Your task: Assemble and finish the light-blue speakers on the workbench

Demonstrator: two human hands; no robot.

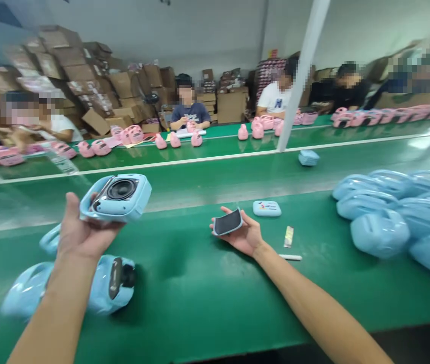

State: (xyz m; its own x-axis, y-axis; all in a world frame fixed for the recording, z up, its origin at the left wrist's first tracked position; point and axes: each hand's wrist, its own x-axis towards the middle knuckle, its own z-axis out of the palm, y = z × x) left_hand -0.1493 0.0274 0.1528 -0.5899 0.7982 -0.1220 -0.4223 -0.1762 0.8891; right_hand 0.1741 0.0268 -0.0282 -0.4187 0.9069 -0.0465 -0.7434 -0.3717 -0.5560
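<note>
My left hand [84,237] is raised, its fingers wrapped round a light-blue portable speaker [139,199] with a handle. The round black cone faces up, uncovered. In my right hand [249,236] rests a small curved speaker grille [228,223] with a blue rim and a dark face, gripped at its edges. Beneath my left forearm stand more blue speakers [111,285], partly hidden by the arm; one shows a dark side panel. Just beyond my right hand lies a blue oval cover [267,208] with printing on it.
A small yellowish packet [288,236] and a white stick [290,257] lie beside my right forearm. Many blue speakers [380,232] are grouped at right. A blue piece [308,157] sits on the conveyor behind a pale post [302,76]. Co-workers sit across with pink speakers [257,129].
</note>
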